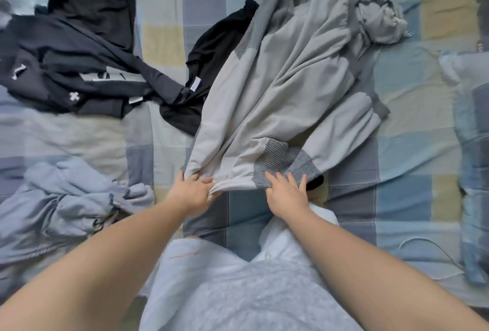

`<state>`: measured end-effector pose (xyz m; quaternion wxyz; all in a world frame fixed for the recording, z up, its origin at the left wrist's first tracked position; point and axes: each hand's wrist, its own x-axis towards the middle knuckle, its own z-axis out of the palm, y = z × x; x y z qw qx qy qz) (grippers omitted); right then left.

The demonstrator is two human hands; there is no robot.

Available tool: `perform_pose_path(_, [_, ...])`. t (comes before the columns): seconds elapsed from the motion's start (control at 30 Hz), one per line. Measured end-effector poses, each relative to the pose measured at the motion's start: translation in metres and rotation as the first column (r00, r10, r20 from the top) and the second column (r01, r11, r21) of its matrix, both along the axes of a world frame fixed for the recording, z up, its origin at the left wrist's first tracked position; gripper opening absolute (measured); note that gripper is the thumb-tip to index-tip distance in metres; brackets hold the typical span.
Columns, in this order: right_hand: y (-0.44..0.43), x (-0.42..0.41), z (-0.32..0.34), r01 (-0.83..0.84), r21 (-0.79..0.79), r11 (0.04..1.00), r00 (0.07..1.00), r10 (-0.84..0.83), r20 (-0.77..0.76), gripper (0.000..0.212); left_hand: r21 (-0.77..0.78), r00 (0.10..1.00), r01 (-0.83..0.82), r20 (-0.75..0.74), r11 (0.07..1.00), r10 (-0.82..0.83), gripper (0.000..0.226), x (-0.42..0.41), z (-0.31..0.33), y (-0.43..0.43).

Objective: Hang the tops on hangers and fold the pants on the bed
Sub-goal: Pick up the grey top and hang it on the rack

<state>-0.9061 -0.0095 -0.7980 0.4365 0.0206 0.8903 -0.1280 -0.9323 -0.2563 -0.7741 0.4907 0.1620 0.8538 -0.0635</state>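
Observation:
A light grey garment (277, 98) with darker ribbed cuffs lies rumpled across the middle of the bed. My left hand (191, 189) pinches its near left edge. My right hand (287, 191) lies on its dark ribbed band (280, 161), fingers spread over the cloth. A dark navy garment (79, 66) with white marks is heaped at the far left, a black garment (211, 76) lies beside the grey one, and a pale blue garment (58, 198) is bunched at the near left. No hanger is in view.
The bed wears a checked sheet (397, 187) of blue, grey and yellow squares. A crumpled grey piece (378, 18) lies at the far right. A pale blue bundle (471, 145) runs along the right edge. My white clothing (238, 277) fills the near middle.

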Motion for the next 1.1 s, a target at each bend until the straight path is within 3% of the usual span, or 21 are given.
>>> perform_pose_path(0.27, [0.026, -0.025, 0.006, -0.008, -0.070, 0.998, 0.995, 0.014, 0.096, 0.054, 0.094, 0.999, -0.045, 0.023, 0.995, 0.043, 0.068, 0.003, -0.008, 0.026])
perform_pose_path(0.37, [0.059, -0.052, 0.000, 0.070, -0.079, 0.994, 0.997, -0.071, -0.013, 0.053, 0.149, 0.998, -0.049, -0.021, 0.988, 0.053, 0.067, -0.023, -0.021, 0.057])
perform_pose_path(0.57, [0.140, -0.125, -0.028, 0.233, -0.071, 0.970, 0.957, -0.241, -0.160, 0.058, 0.239, 0.965, -0.106, -0.207, 0.965, 0.158, 0.065, -0.110, -0.055, 0.131])
perform_pose_path(0.83, [0.222, -0.246, -0.077, 0.317, -0.144, 0.938, 0.880, -0.347, -0.325, 0.073, 0.238, 0.892, 0.093, -0.451, 0.967, 0.025, 0.075, -0.260, -0.093, 0.227])
perform_pose_path(0.97, [0.243, -0.306, -0.094, 0.332, -0.189, 0.924, 0.846, -0.381, -0.373, 0.076, 0.335, 0.881, 0.103, -0.467, 0.937, 0.070, 0.075, -0.325, -0.105, 0.266])
perform_pose_path(1.1, [0.240, -0.349, -0.111, 0.357, -0.297, 0.886, 0.842, -0.443, -0.308, 0.083, 0.357, 0.896, -0.024, -0.407, 0.934, 0.178, 0.105, -0.365, -0.125, 0.286])
